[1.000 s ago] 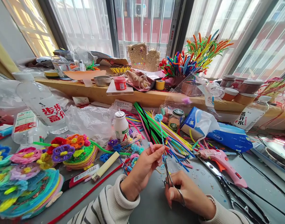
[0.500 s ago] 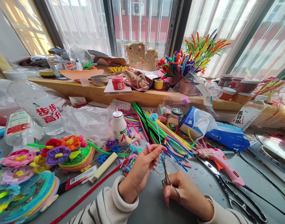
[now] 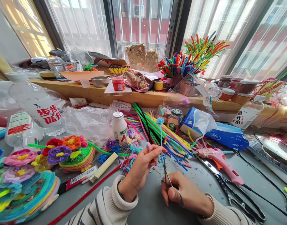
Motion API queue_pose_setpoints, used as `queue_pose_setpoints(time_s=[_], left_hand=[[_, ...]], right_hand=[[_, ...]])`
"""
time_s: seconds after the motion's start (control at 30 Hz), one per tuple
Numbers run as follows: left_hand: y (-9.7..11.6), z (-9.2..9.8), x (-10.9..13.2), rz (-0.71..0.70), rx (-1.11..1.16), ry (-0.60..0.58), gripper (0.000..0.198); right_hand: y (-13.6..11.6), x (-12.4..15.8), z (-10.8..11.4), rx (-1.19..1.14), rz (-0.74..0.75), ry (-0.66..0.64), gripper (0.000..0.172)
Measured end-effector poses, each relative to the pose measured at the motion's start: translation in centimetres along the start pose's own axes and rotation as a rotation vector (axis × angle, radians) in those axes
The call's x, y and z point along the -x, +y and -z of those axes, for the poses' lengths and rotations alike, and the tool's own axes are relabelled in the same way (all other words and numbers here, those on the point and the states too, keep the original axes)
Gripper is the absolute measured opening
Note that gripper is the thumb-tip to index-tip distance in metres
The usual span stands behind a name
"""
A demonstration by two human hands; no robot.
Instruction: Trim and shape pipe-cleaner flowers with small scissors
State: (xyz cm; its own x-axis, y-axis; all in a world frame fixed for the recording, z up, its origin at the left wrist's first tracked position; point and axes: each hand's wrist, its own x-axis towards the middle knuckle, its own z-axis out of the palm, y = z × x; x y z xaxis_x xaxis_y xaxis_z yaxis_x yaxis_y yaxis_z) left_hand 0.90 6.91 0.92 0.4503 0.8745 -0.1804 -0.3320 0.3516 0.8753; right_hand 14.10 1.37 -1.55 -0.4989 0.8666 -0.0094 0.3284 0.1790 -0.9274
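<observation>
"What sits closest to the camera?"

"Small scissors (image 3: 166,175), slim and dark metal, angle upward above a gray table (image 3: 150,206). The right hand (image 3: 184,193), held low with its fingers curled, grasps them by the handle loops, the blades nearly together."

"And the other hand?"

"The left hand (image 3: 140,165), raised just beyond, has its thumb and forefinger pinched around a thin light-blue stem (image 3: 161,137). Whether the blades touch the stem's lower end cannot be told."

"What tops the stem?"

"A small, fuzzy blue flower (image 3: 160,121), upright above the fingertips, seen against a bundle of pipe cleaners (image 3: 149,129) lying farther back."

"Beyond that?"

"A white bottle (image 3: 120,128) stands left of the bundle; behind it, a wooden ledge (image 3: 148,97) bears a red jar (image 3: 118,83) before tall windows (image 3: 143,34)."
</observation>
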Motion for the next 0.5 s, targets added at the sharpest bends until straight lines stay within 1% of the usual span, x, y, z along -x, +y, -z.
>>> queue_pose_setpoints(time_s=[0.1,0.5], left_hand=[[-0.2,0.1,0.0,0.0,-0.003,-0.008,0.014],[-0.1,-0.1,-0.1,0.011,-0.036,-0.013,0.016]], right_hand=[[0.0,0.0,0.0,0.009,0.007,0.002,0.069],[1.1,-0.1,-0.7,0.004,0.004,0.083,0.069]])
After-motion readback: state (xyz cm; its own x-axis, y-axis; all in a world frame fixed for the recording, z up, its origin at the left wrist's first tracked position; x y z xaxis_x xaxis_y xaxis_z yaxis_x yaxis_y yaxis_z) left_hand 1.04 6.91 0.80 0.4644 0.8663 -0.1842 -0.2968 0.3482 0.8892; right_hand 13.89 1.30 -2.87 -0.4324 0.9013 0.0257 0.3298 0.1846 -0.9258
